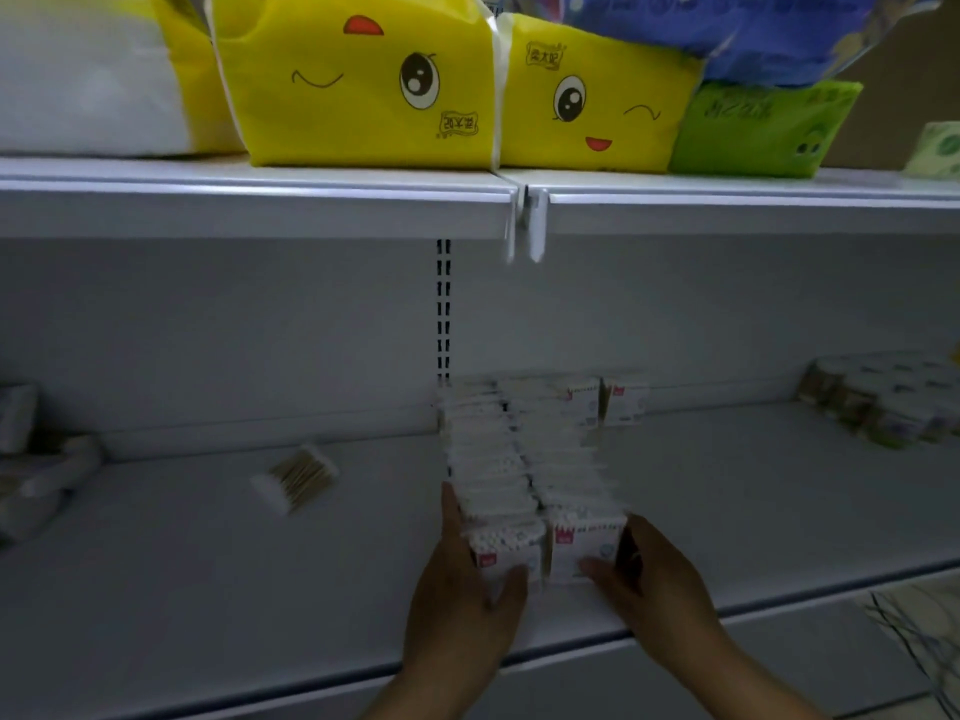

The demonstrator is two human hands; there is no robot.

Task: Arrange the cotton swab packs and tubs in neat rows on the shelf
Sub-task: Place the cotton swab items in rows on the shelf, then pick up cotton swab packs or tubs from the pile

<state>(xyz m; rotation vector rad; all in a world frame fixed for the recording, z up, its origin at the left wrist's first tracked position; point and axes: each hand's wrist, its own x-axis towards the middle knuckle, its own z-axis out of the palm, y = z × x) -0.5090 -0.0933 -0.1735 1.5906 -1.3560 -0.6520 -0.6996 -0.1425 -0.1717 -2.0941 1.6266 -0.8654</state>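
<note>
squaring two rows of swab packs (524,475) at the middle of the shelf (208,563), the left hand (462,579) lays straight fingers along their 9 o'clock side, thumb on the front. the right hand (660,574) presses its thumb at 3 o'clock; its fingers are hidden, so their set cannot be told. uneven squeezing would likely buckle the rows or tip packs over. a loose pack (296,478) lies apart at 9 o'clock.

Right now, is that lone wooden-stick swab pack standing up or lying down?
Lying down: the wooden-stick swab pack rests flat, askew, on the shelf.
</note>
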